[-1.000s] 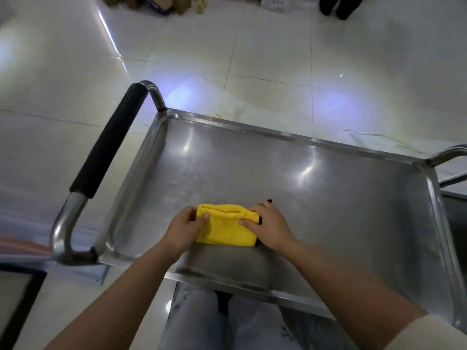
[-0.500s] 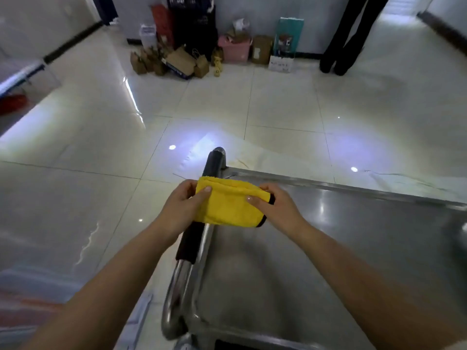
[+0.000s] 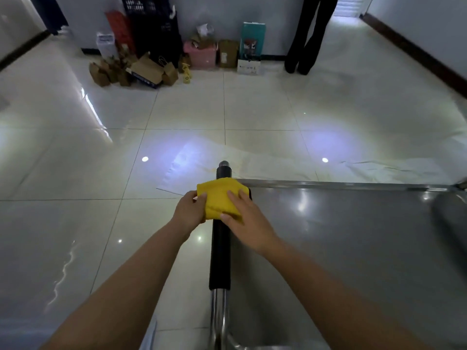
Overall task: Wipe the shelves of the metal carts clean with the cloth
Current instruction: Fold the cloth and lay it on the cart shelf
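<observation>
Glossy tiles run out to boxes [image 3: 141, 69] stacked by the far wall; nearer me the cart's top shelf [image 3: 353, 248] shines, though I can't tell how much of it is wiped, and any lower shelves are out of view; I judge most work remains. My left hand [image 3: 188, 213] pinches the cloth [image 3: 219, 200] at its left edge; my right hand [image 3: 249, 223] lies over it, fingers [image 3: 233, 197] nearly straight, pressing it onto the handle [image 3: 220, 253].
</observation>
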Available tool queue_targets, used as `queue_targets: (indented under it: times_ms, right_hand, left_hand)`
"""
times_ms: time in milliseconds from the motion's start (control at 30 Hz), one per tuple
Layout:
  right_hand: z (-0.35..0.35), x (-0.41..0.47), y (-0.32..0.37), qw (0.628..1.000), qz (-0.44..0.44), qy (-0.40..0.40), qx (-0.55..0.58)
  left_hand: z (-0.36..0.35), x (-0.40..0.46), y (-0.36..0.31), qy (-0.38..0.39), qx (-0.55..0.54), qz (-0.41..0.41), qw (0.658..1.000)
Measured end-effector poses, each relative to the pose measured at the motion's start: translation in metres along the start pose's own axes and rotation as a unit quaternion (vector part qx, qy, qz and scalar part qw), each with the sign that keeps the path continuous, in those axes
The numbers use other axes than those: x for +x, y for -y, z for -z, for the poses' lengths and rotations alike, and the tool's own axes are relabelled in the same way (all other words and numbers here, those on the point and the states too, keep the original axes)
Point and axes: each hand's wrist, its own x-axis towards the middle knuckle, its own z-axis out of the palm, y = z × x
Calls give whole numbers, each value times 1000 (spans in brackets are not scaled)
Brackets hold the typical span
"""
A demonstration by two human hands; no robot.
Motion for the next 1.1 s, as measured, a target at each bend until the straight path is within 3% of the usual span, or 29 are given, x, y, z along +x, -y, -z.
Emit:
queue_targets:
  times_ms: [133, 267, 333, 467, 567, 667, 800, 967, 1100]
  right_hand:
    - [0, 0, 6, 1000, 5, -18, 12]
    - [6, 2, 15, 1000, -9, -12, 7]
    - [9, 7, 19, 1000, -20, -17, -6]
    - [17, 16, 33, 999, -30, -22, -38]
    - [17, 20, 46, 998, -53, -29, -30]
    - [11, 26, 57, 992, -107, -29, -63]
    - [15, 30, 72, 983, -157, -85, -52]
    - [24, 25, 88, 976, -193, -85, -44]
    - [20, 22, 87, 976, -202, -61, -49]
  left_hand:
    - [-2, 3, 7, -58, 36, -61, 996]
    - [5, 11, 11, 12, 45, -2, 999]
    - [15, 21, 13, 39, 99, -36, 994]
    - [34, 44, 7, 87, 208, -157, 961]
    - [48, 61, -7, 130, 285, -244, 918]
    - [59, 76, -26, 180, 323, -303, 878]
    - [67, 97, -53, 219, 352, -378, 828]
    - [70, 110, -74, 243, 347, -410, 808]
    - [74, 115, -71, 238, 345, -394, 818]
